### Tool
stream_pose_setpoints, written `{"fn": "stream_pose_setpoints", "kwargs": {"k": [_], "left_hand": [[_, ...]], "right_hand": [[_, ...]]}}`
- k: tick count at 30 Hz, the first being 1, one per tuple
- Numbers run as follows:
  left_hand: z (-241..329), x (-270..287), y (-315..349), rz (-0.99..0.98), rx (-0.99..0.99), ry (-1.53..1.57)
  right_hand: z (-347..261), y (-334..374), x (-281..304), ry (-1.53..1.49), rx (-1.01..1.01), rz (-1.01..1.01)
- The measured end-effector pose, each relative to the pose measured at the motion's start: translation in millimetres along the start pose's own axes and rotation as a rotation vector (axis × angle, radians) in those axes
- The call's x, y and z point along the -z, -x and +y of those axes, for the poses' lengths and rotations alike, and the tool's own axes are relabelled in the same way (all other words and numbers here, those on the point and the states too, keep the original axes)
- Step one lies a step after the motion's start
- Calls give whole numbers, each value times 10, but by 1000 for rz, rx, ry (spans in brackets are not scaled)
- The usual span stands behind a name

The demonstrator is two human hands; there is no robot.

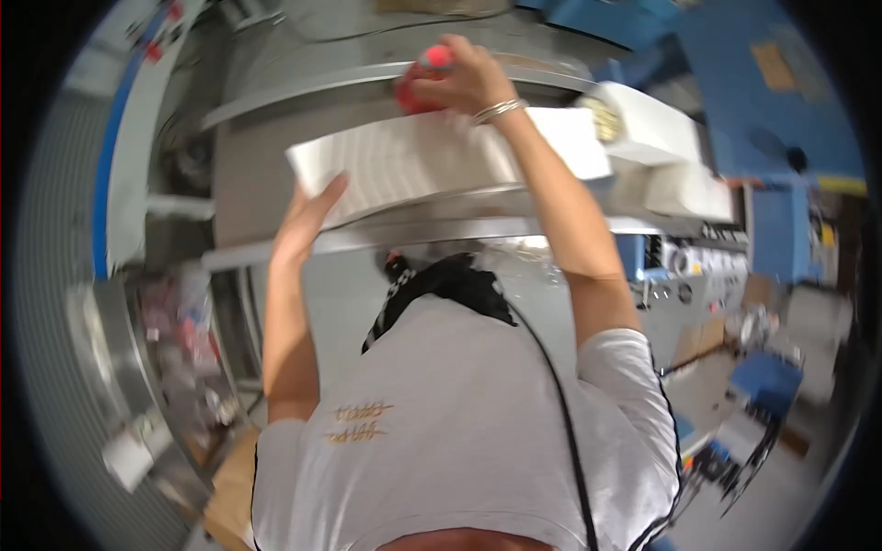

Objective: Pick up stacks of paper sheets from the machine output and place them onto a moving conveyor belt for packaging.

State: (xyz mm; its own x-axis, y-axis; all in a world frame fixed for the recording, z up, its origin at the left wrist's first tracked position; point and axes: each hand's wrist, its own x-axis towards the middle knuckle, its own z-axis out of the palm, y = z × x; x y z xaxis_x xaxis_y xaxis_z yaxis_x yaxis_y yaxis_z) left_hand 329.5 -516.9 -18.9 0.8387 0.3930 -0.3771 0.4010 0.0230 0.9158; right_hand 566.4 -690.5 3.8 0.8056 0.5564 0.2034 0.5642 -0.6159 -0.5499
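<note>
A long white slab-like piece [413, 163], faintly ribbed across its top, lies crosswise in front of me over a metal-edged work surface. At its left end my left hand [317, 207] grips the near edge, the thumb on top and the other fingers hidden. My right hand [469, 78] is closed around a red object with a round pink-red end [438, 57], just beyond the slab's far edge. Blur and my fingers hide what kind of object it is. My right forearm crosses over the slab.
Metal rails [441, 231] run along the near and far sides of the work surface. White boxes [652, 124] stand at its right, one with pale round contents. A blue-edged machine frame [119, 156] is on the left. A black cable [560, 395] hangs down my shirt.
</note>
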Motion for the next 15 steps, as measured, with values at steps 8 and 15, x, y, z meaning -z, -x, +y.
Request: {"fn": "stream_pose_setpoints", "kwargs": {"k": [8, 15], "left_hand": [[24, 70, 5, -16, -70, -73], [-127, 163, -124, -38, -44, 6]], "right_hand": [[85, 1168, 1586, 333, -232, 431], [1285, 1537, 1775, 488, -786, 79]]}}
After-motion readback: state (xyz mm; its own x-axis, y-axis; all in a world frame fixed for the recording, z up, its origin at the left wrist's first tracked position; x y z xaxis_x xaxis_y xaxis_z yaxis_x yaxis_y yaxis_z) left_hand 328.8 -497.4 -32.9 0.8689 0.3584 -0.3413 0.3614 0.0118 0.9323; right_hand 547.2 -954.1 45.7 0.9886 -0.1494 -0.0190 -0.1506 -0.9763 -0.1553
